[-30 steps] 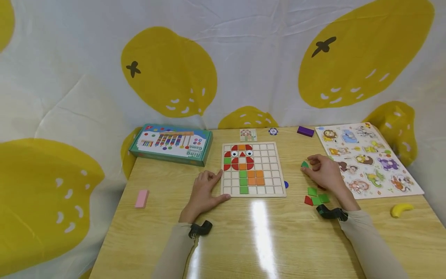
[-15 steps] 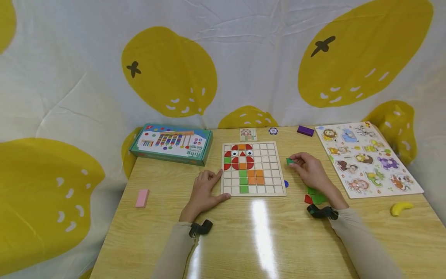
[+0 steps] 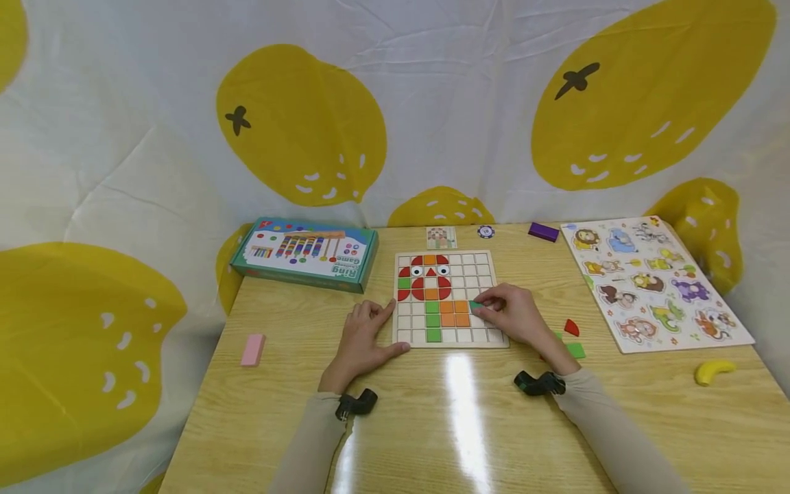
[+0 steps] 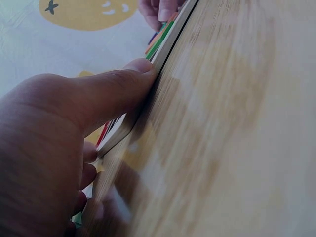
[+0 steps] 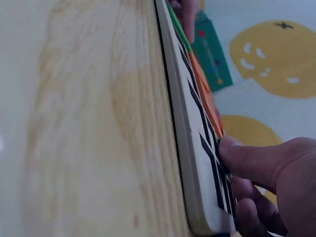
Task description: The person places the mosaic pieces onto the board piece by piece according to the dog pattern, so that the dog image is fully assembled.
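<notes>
A wooden grid board (image 3: 481,278) holds red, orange and green tiles and two eye pieces at its left and middle. My left hand (image 3: 363,339) rests against its near left corner, thumb on the front edge and fingers by the left side. Between thumb and fingers, my right hand (image 3: 509,315) pinches a dark green tile (image 3: 475,307), just right of the orange tiles (image 3: 455,314). In the right wrist view, the right thumb (image 5: 247,158) is at the board's surface; the green tile hardly shows there.
Right of the board lie a red quarter-circle tile (image 3: 572,327) and green tiles (image 3: 575,350), partly hidden by the right wrist. An animal puzzle (image 3: 673,302), a toy banana (image 3: 712,372), a purple block (image 3: 543,232), a picture card (image 3: 441,238), a game box (image 3: 305,254) and a pink block (image 3: 252,350) lie around.
My right hand has moved left with the green tile, from beside the animal puzzle to over the board. The red quarter-circle tile is now uncovered. My left hand has stayed put.
</notes>
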Demonstrator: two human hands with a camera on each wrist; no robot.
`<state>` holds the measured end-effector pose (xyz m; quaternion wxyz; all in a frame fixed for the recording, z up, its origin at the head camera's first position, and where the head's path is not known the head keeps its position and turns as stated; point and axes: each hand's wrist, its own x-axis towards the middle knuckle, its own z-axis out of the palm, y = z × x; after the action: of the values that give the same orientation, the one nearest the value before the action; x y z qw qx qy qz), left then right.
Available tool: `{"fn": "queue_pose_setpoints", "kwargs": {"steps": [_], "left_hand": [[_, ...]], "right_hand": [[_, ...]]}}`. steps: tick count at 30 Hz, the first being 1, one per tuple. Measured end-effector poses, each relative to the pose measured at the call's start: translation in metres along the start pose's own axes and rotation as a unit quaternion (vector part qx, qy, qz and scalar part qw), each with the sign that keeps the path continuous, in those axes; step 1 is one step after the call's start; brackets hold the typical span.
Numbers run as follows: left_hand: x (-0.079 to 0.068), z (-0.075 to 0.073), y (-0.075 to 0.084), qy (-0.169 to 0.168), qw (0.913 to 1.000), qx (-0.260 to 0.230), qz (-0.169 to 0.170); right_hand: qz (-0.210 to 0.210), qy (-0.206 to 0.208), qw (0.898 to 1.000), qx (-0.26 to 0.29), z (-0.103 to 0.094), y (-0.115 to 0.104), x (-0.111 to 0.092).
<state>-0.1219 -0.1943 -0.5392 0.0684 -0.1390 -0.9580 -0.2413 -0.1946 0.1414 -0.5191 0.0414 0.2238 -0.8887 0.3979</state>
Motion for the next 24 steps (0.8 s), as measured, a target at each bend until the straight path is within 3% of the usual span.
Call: {"fn": "queue_pose_setpoints", "kwargs": {"steps": [7,11,18,21,24], "left_hand": [[0.001,-0.001,0.0,-0.001,1.0,0.003,0.001],[0.001,0.0,0.001,-0.002,1.0,0.004,0.001],[0.0,0.0,0.003,-0.016,0.9998,0.006,-0.014],[0.0,0.0,0.004,-0.015,0.9997,0.006,-0.017],[-0.001,-0.001,0.004,-0.011,0.9998,0.006,-0.017]], "right_hand": [[0.002,0.003,1.0,0.003,-0.005,-0.004,-0.001],[0.007,0.008,1.0,-0.009,-0.036,0.004,-0.01],[0.024,-0.02,0.994,-0.101,-0.112,0.039,-0.053],[0.022,-0.042,0.993,-0.106,-0.124,0.046,-0.074],[0.012,-0.052,0.994,-0.097,-0.119,0.049,-0.089]]}}
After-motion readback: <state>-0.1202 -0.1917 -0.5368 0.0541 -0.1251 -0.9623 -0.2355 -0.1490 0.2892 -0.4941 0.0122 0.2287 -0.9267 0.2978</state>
